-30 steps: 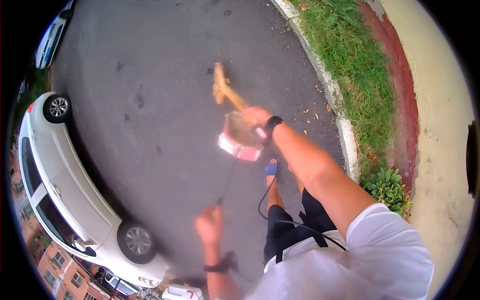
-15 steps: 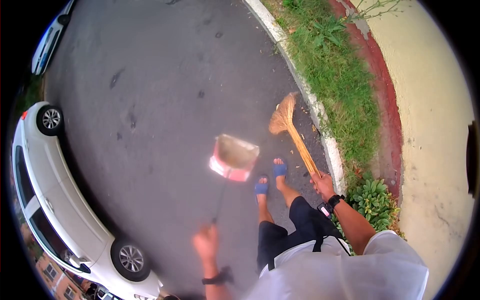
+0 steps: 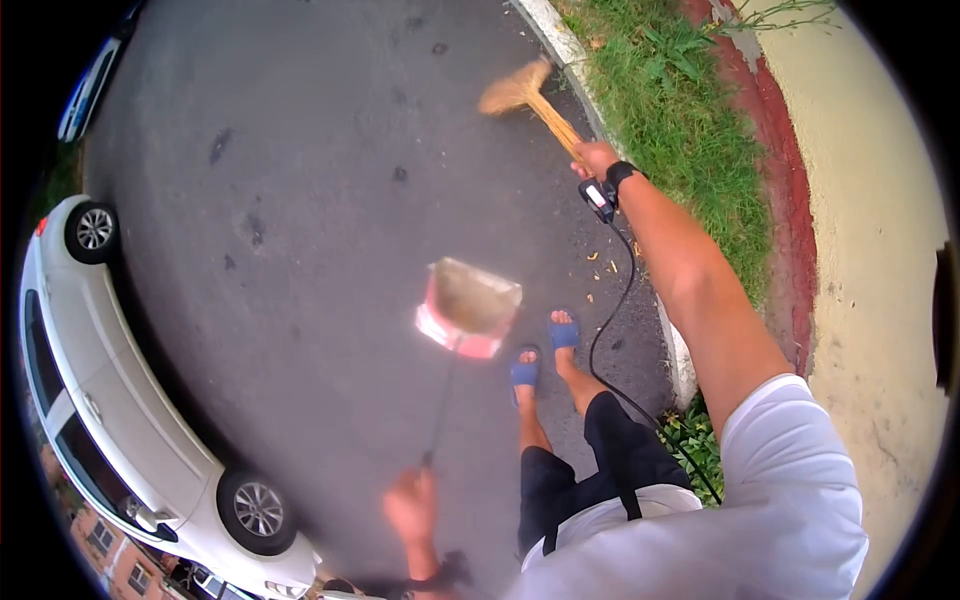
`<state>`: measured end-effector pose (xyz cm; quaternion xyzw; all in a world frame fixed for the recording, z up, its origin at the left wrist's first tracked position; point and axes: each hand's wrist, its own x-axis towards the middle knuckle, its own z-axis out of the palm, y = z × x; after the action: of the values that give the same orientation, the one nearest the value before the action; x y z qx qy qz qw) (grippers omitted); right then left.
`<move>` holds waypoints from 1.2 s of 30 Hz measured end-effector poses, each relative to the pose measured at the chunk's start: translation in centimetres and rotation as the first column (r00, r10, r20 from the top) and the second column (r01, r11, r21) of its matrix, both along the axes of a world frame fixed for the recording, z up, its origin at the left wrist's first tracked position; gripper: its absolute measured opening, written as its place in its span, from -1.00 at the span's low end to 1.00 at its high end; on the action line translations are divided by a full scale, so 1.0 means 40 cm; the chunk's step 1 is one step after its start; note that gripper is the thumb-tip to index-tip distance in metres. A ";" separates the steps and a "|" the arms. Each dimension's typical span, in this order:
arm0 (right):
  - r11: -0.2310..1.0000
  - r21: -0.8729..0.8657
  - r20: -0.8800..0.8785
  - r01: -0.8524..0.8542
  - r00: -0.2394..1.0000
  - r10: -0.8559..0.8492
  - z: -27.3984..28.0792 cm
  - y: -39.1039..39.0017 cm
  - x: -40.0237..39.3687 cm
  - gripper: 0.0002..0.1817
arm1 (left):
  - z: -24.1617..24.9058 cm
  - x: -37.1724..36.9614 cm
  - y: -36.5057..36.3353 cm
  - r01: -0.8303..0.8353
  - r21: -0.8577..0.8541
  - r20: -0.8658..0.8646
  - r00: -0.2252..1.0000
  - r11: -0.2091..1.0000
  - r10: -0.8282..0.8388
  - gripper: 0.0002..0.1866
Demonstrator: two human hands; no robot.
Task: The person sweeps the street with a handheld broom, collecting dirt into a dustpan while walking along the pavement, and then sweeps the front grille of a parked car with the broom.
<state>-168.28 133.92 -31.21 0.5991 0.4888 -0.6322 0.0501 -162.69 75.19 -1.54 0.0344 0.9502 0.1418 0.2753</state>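
Note:
My right hand (image 3: 597, 160) is closed round the handle of a straw broom (image 3: 530, 95), reaching far forward beside the kerb. The broom's bristles fan out to the left over the asphalt. My left hand (image 3: 410, 505), slightly blurred, grips the thin dark handle of a red and white dustpan (image 3: 468, 308). The dustpan's greyish inside faces up, left of my feet; its contents are too blurred to tell. Small yellowish bits (image 3: 592, 257) lie on the asphalt between the broom and my right foot. A black cable hangs from a device at my right wrist.
A white car (image 3: 130, 400) stands along the left, with another vehicle (image 3: 90, 90) at the far left. On the right, a white kerb (image 3: 550, 25) borders grass (image 3: 660, 110), a red strip and a pale yellow surface (image 3: 870, 200). Leafy plants (image 3: 695, 440) grow near my right side.
My right arm has stretched forward, carrying the broom away from my feet and slightly left. The wrist cable and more yellowish bits now show. The dustpan has barely moved.

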 end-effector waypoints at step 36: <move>0.899 -0.170 0.215 0.404 0.905 -0.366 0.375 -0.688 0.747 -0.58 | -0.003 0.007 -0.023 0.069 0.002 -0.004 0.998 0.998 -0.069 -0.61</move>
<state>-138.41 106.42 -16.20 0.7294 0.2843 -0.6215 0.0302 -162.42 74.28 -1.66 0.0680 0.9489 0.1331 0.2780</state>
